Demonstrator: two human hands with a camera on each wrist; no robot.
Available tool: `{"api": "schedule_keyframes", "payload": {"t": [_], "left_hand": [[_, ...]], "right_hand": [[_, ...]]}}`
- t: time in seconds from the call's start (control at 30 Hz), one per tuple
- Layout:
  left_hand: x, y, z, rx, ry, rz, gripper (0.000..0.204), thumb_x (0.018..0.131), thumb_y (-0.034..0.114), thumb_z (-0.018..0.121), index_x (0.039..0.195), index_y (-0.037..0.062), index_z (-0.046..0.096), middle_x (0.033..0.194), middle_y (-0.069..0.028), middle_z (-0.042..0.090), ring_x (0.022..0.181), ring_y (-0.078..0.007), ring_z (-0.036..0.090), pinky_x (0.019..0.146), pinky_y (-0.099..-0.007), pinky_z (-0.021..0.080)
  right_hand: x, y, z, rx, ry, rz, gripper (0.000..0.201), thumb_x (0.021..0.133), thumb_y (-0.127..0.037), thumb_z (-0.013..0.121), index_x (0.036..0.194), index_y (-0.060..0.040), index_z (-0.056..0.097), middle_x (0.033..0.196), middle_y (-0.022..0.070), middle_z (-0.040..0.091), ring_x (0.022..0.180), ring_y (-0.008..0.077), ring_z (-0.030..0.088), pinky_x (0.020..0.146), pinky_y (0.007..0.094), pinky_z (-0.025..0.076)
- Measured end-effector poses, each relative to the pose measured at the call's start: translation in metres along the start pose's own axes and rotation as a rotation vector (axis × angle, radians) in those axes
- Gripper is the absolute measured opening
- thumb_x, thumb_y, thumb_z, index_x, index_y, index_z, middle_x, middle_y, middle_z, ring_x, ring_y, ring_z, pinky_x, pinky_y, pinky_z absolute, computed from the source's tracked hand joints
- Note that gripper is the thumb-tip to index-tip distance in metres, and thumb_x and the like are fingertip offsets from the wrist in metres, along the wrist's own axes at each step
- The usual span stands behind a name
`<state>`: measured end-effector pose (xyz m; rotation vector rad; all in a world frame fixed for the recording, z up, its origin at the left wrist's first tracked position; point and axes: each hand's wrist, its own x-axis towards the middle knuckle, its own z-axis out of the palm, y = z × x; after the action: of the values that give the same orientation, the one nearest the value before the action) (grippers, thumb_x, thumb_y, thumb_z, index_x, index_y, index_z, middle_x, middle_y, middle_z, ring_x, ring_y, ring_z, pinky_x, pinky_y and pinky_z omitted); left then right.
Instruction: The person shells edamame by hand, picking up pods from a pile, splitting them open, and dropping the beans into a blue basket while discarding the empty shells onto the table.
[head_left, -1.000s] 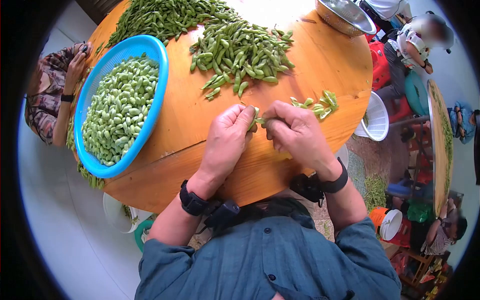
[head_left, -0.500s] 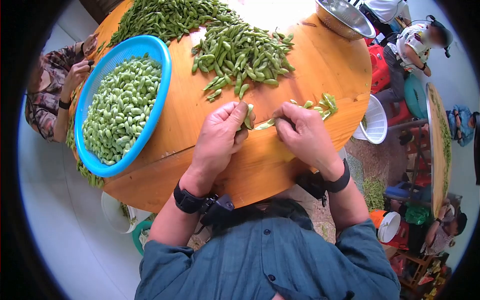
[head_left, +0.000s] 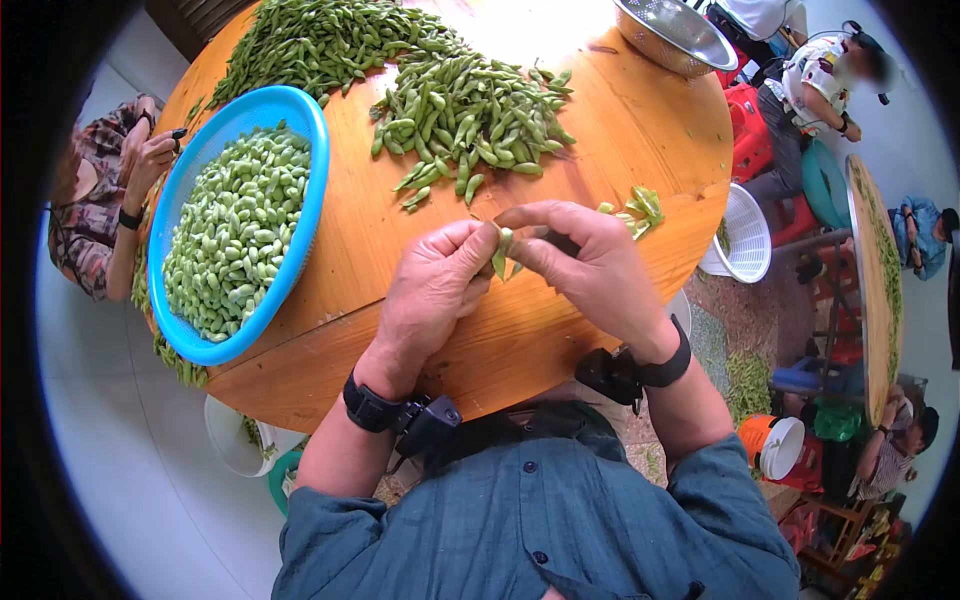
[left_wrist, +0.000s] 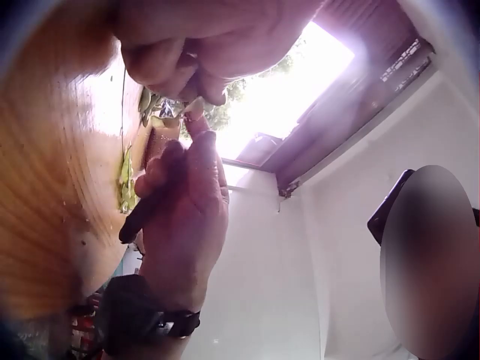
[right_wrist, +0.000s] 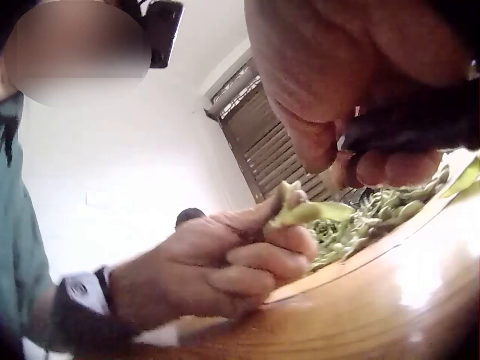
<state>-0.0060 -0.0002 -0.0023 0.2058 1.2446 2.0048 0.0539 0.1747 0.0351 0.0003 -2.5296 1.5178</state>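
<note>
Left hand [head_left: 430,285] has a green pod [head_left: 503,253] pinched between thumb and curled fingers, over the desk [head_left: 660,120] near its near edge; right hand [head_left: 600,265] has bent fingers close in at the same pod, narrow gap between thumb and index; cannot tell whether it grips the pod too.

Open room: bare wood from the left hand across to the blue basket [head_left: 318,170], more between the pod pile [head_left: 470,120] and the right edge; the curved near edge runs below the hands, forearms reaching in over it; a seam line crosses the wood left of the left hand.

In the way: blue basket on the left side, rim raised, loaded with shelled beans [head_left: 235,235]; pod pile just beyond the hands, bigger heap [head_left: 320,50] behind and left of it; light green hulls [head_left: 640,210] near the right edge; metal colander [head_left: 680,40] at the far right edge.

Off the desk: white basket [head_left: 745,235] past the right edge; orange-and-white bucket [head_left: 770,447] lower right; another person [head_left: 95,210] sits beyond the blue basket; second table [head_left: 878,290] with pods farther right.

Text: marks on the left wrist strap [right_wrist: 84,294] too blurred to read.
</note>
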Motion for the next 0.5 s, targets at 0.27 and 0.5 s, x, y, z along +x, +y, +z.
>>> {"api": "schedule_keyframes", "payload": {"t": [0.27,0.5], "left_hand": [[0.000,0.000,0.005,-0.034,0.015,-0.038,0.029,0.100,0.031,0.057,0.089,0.0050,0.061,0.066,0.0068,0.046,0.047,0.0007,0.031,0.040,-0.0180,0.021],[0.000,-0.003,0.004,0.133,0.019,-0.013,0.037,0.101,0.039,0.052,0.085,0.0057,0.059,0.067,0.0054,0.049,0.047,0.0003,0.032,0.040,-0.0181,0.021]], "right_hand": [[0.002,0.015,0.012,0.085,0.052,-0.128,0.011,0.077,-0.003,0.073,0.088,-0.0024,0.068,0.070,0.0095,0.058,0.067,0.0214,0.057,0.062,0.0335,0.047],[0.003,0.011,0.015,-0.149,0.060,-0.270,0.010,0.078,0.001,0.071,0.080,-0.0007,0.062,0.068,0.0067,0.056,0.064,0.0149,0.056,0.055,0.0301,0.043]]}}
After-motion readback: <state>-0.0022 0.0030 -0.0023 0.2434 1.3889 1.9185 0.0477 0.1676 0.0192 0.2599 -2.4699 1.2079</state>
